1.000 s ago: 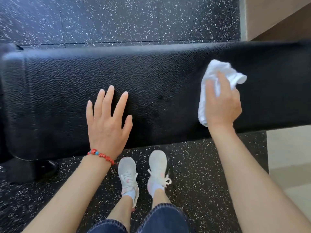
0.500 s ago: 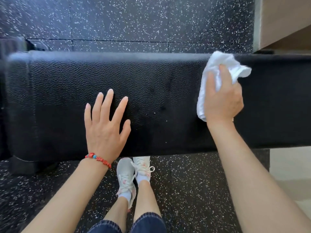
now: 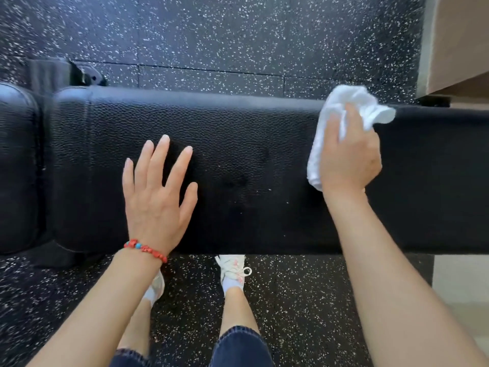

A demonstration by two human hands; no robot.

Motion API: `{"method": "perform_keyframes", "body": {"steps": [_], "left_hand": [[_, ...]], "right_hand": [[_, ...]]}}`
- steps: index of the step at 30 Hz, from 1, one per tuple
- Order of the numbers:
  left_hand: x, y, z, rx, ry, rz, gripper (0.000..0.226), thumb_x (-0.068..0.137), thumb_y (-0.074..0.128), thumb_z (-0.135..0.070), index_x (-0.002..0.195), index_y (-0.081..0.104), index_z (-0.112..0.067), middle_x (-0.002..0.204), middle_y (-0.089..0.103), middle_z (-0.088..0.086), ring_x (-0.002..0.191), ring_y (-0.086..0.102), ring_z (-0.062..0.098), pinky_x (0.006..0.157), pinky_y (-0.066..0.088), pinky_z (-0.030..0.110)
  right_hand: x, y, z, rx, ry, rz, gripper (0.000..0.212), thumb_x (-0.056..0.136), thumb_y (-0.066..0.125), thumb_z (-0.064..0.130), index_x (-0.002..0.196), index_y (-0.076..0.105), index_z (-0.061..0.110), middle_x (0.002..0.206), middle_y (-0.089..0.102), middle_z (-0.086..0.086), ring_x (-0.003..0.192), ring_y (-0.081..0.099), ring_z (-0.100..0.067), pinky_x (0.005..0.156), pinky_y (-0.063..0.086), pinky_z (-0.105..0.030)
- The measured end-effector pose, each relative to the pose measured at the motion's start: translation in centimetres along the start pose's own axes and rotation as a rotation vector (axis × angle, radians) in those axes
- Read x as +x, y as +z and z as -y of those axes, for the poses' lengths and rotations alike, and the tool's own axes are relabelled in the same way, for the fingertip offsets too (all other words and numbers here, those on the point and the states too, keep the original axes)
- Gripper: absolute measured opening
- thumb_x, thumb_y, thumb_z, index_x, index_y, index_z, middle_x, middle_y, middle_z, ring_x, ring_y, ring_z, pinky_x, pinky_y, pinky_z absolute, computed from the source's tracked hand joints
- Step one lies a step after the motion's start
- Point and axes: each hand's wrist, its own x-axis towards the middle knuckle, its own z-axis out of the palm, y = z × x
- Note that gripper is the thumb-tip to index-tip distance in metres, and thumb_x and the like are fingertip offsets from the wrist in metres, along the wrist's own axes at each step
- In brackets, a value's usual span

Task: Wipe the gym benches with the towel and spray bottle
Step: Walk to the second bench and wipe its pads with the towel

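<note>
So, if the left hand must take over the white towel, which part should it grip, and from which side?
Probably the loose bunched end of the towel sticking out past the right hand, at the bench's far edge. Come from above; the rest lies under that hand's fingers.

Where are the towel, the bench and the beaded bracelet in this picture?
towel (image 3: 318, 144): head view, on its hanging left fold.
bench (image 3: 251, 144): head view, on the bare middle of the black pad.
bracelet (image 3: 145, 248): head view, on the red beads at the left wrist.

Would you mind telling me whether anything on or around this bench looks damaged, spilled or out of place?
Nothing stands out. The black bench pad looks intact, with only faint dark spots near its middle; the left hand lies flat on it and the right hand grips the white towel.
</note>
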Motion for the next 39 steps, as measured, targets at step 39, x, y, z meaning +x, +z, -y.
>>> {"method": "perform_keyframes", "body": {"steps": [39], "left_hand": [[0.2,-1.9,12.1,-0.048,0.167,0.071,0.049,0.089,0.043,-0.031,0.134,0.048,-0.01,0.144,0.039,0.021,0.132,0.032,0.041,0.106,0.021,0.057]], "right_hand": [[-15.2,3.8,15.0,-0.056,-0.416,-0.187,0.028,0.087,0.055,0.035,0.1,0.072,0.016,0.057,0.056,-0.009,0.047,0.05,-0.024,0.042,0.039,-0.029]]}}
